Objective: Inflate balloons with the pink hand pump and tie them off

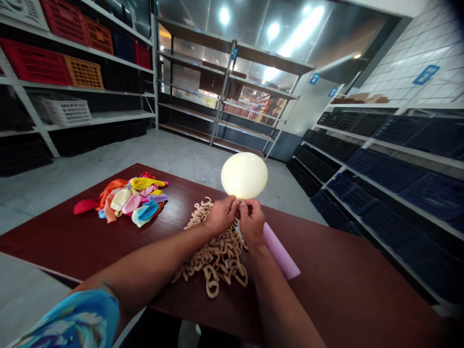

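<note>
An inflated pale yellow balloon (244,175) stands above both hands, over the far edge of the table. My left hand (222,215) pinches the balloon's neck from the left, its fingers closed. Right beside it, my right hand (252,221) closes its fingers on the neck too; the fingertips of both hands meet, and the neck itself is mostly hidden. Under the hands lies a pile of tan, curled pieces (217,256). A pink-purple cylinder (281,253) lies just right of my right hand, partly behind the forearm.
The dark red table (340,285) carries a heap of colourful uninflated balloons (132,199) at the left. Beyond it stand metal shelves (232,92). Shelves at left hold red crates (38,60) and a white basket (70,110); dark bins (427,193) fill the right shelves.
</note>
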Tool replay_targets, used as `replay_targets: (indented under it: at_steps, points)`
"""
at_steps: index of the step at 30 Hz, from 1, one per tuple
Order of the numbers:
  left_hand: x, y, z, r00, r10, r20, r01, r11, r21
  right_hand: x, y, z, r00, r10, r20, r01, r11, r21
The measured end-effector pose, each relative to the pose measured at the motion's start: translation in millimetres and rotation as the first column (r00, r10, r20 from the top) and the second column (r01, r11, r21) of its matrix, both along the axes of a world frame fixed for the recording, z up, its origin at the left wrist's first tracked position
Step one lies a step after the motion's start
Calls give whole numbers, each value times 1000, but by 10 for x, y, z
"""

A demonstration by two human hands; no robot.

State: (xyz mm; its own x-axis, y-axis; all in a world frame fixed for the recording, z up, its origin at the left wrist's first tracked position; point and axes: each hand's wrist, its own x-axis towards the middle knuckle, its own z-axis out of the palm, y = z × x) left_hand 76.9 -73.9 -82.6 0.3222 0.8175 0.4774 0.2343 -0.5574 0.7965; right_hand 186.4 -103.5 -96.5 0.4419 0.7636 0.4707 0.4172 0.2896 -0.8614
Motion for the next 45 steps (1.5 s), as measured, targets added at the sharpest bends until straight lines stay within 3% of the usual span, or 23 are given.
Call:
replay_targets:
  at_steps: [3, 10, 17, 24, 30, 34, 38, 45]
  points:
    - [4, -3, 11, 1000, -15, 21, 15, 999, -39, -19, -10, 15, 999, 13, -51, -12, 1000, 22]
    - [-31, 97, -15, 997, 79, -11, -79, 996, -44, -50, -67, 132, 943, 299, -147, -301, 954, 11]
    - [-29, 104, -50, 995, 82, -51, -80, 996, 47, -44, -31, 120, 916, 249, -314, -249, 968, 39]
    - [-45, 107, -85, 990, 90, -109, -78, 990, 115, -56, -36, 112, 920, 250, -301, -247, 968, 52]
    - [-39, 112, -106, 981, 129, -144, -102, 979, 176, -87, -13, 62, 931, 179, -318, -184, 983, 15]
    - [-33, 122, -98, 980, 135, -144, -113, 982, 150, -108, -25, 76, 920, 218, -326, -236, 972, -13]
    - [-58, 149, -60, 996, 63, -65, -58, 996, 68, -80, -40, 104, 883, 319, -345, -345, 938, -16]
    - [-76, 170, -41, 982, -140, 126, 145, 989, -30, 48, 14, 78, 726, 447, -522, -501, 865, 45]
